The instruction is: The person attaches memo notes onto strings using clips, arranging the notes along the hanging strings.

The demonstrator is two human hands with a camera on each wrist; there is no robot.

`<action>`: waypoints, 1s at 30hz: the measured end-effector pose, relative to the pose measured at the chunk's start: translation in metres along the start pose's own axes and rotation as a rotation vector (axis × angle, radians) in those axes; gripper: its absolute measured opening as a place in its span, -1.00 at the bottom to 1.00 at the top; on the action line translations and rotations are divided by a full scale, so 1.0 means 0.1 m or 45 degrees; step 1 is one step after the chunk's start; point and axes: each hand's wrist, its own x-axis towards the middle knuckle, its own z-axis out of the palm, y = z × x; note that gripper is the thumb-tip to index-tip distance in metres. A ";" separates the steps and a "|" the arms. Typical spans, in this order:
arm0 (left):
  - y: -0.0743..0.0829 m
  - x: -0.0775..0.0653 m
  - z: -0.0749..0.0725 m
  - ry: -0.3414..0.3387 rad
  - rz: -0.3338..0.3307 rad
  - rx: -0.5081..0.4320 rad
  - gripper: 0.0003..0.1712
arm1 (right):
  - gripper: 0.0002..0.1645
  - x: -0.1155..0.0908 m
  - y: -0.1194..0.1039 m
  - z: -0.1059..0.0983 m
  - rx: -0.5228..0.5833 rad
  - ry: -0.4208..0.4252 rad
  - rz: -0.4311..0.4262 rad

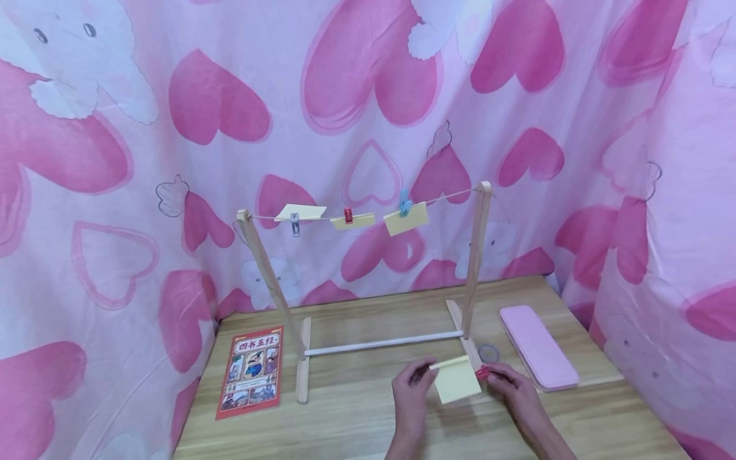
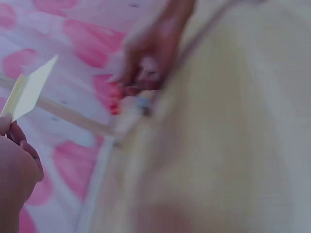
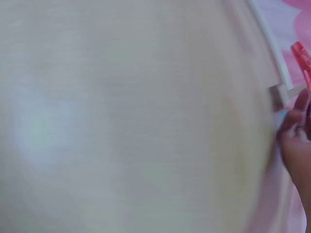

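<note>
My left hand [image 1: 409, 399] pinches a pale yellow paper note [image 1: 458, 383] by its left edge; a narrow strip is folded along its top. Between the fingertips of my right hand [image 1: 517, 395] is a small red clip [image 1: 482, 372], close to the note's right edge. In the left wrist view the note [image 2: 33, 92] stands apart from the red clip [image 2: 114, 99]. The right wrist view catches the clip [image 3: 302, 57] at its right edge. Behind both hands, a wooden rack [image 1: 475, 255] carries a string with several clips and notes.
Along the string, a grey clip [image 1: 296, 225], a red clip [image 1: 348, 216] and a blue clip [image 1: 405, 207] hold yellow notes. A red picture booklet [image 1: 251, 383] lies left, a pink case [image 1: 537, 348] right. Beside the rack's right foot lies a round greyish object [image 1: 489, 352].
</note>
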 end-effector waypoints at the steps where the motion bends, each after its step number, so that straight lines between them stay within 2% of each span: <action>1: 0.08 0.07 0.02 -0.007 0.054 0.007 -0.76 | -0.58 0.02 -0.09 -0.03 -0.041 -0.013 -0.023; 4: 0.33 0.28 0.08 -0.011 0.210 0.029 -0.81 | -0.66 0.18 -0.46 -0.12 -0.161 0.009 -0.185; 7: 0.58 0.48 0.17 -0.001 0.321 0.054 -0.81 | -0.72 0.36 -0.97 -0.19 -0.104 -0.010 -0.378; 9: 0.76 0.60 0.23 0.015 0.339 0.064 -0.78 | -0.72 0.47 -1.36 -0.21 -0.006 -0.033 -0.479; 13: 1.15 0.81 0.36 0.085 0.305 -0.008 -0.74 | -0.68 0.57 -2.18 -0.23 0.169 -0.104 -0.608; 15: 1.33 0.90 0.42 0.116 0.315 -0.064 -0.73 | -0.69 0.57 -2.57 -0.23 0.163 -0.082 -0.647; 18: 1.57 1.01 0.53 0.128 0.366 -0.113 -0.75 | -0.70 0.59 -3.09 -0.26 0.164 -0.107 -0.698; 22: 1.80 1.11 0.70 0.107 0.392 -0.171 -0.76 | -0.68 0.67 -3.65 -0.22 0.070 -0.136 -0.717; 24: 1.88 1.15 0.79 0.099 0.385 -0.198 -0.76 | -0.69 0.73 -3.86 -0.17 -0.076 -0.115 -0.734; 29: 1.96 1.21 0.95 0.143 0.357 -0.242 -0.75 | -0.71 0.93 -4.17 0.00 -0.374 -0.109 -0.770; 30: 1.96 1.22 0.97 0.162 0.349 -0.255 -0.75 | -0.71 0.96 -4.20 0.02 -0.384 -0.130 -0.772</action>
